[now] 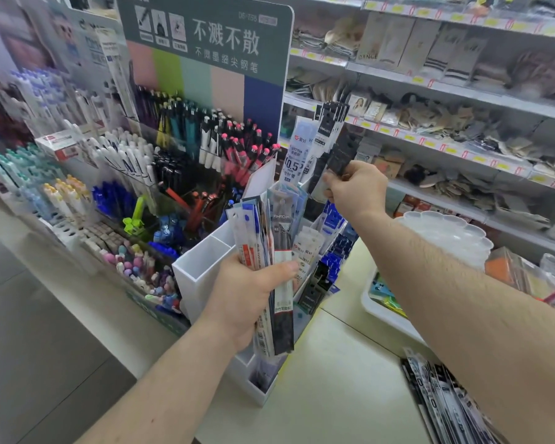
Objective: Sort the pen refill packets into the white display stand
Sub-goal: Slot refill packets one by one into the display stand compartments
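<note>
Packets in the left-hand bundle (271, 264) stand near upright, long axis vertical, hanging-hole ends up, in front of the white display stand (202, 267). The left hand (247, 293) clenches around the bundle's lower half, thumb across the front. The right hand (354, 187) pinches a dark packet (342, 155) at its lower end; this packet also points upward, tilted slightly right, above the stand's rear compartments, where more packets (329, 129) stand upright. Further packets (446, 402) lie flat on the counter (334, 395) at lower right.
</note>
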{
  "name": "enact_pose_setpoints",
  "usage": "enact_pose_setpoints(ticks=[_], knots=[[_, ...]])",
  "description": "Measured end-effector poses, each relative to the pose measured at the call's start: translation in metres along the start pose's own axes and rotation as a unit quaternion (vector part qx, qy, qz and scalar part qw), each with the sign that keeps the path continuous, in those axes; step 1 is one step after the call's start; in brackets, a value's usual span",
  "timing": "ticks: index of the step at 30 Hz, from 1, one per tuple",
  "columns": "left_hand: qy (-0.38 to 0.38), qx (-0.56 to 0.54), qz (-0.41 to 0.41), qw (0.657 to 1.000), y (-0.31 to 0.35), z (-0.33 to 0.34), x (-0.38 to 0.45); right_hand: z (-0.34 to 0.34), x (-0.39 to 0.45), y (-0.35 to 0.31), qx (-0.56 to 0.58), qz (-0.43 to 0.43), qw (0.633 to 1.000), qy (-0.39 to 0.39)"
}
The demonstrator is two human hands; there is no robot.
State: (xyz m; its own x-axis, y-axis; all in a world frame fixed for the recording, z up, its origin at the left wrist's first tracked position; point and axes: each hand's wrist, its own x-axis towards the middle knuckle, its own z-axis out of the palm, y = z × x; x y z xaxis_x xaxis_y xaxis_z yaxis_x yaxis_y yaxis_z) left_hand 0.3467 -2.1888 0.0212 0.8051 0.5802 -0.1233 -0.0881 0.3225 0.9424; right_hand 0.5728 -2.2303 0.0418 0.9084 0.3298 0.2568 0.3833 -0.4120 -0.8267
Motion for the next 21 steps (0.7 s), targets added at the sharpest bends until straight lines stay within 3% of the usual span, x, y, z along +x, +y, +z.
enact_pose_setpoints(ticks=[6, 13, 21], knots=[[-0.004, 0.004, -0.003, 1.0, -0.004, 0.0, 0.002, 0.017, -0.002, 0.006, -0.102, -0.014, 0.994, -0.032], [-0.008, 0.004, -0.001, 1.0, -0.009, -0.001, 0.004, 0.026, 0.001, 0.012, -0.279, 0.004, 0.959, -0.052], [-0.006, 0.021, -0.023, 1.0, -0.016, 0.001, 0.005, 0.033, 0.005, 0.018, -0.3, 0.04, 0.951, -0.059]])
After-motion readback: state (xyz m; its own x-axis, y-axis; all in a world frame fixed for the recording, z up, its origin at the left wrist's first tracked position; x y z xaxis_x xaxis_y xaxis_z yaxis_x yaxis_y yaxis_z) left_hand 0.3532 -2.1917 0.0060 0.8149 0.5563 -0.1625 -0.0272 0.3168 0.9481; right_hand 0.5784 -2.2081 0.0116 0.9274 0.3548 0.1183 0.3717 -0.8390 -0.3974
